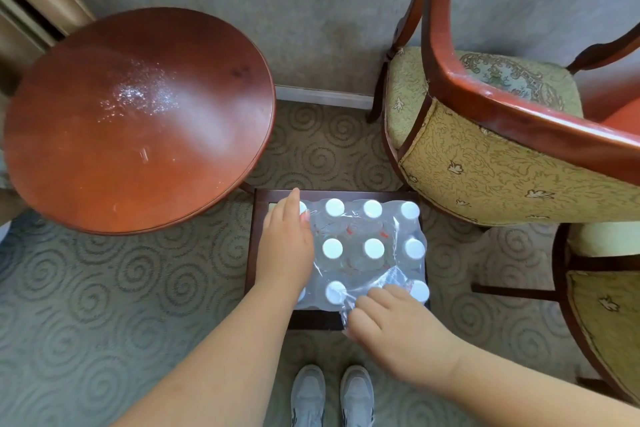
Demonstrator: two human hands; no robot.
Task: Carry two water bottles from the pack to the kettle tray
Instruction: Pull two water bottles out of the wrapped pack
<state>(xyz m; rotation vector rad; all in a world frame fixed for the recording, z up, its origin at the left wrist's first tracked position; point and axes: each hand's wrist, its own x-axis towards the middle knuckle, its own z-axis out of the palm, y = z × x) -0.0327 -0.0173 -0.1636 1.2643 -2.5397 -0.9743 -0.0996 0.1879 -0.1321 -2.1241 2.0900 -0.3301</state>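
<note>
A shrink-wrapped pack of water bottles (360,253) with white caps stands on a low dark wooden stand (254,218) on the floor. My left hand (285,243) lies flat on the pack's left side, fingers reaching toward the far-left cap. At the pack's near edge, my right hand (384,319) pinches the torn clear plastic wrap (388,279), which is lifted off the near-right bottles. One white cap (335,291) shows just left of my right hand. No kettle tray is in view.
A round red-brown table (138,121) stands at the left, close to the stand. An upholstered armchair with a red wooden frame (485,135) stands at the right, and part of a second chair (595,288) at the far right. My grey shoes (332,395) stand on swirl-patterned carpet.
</note>
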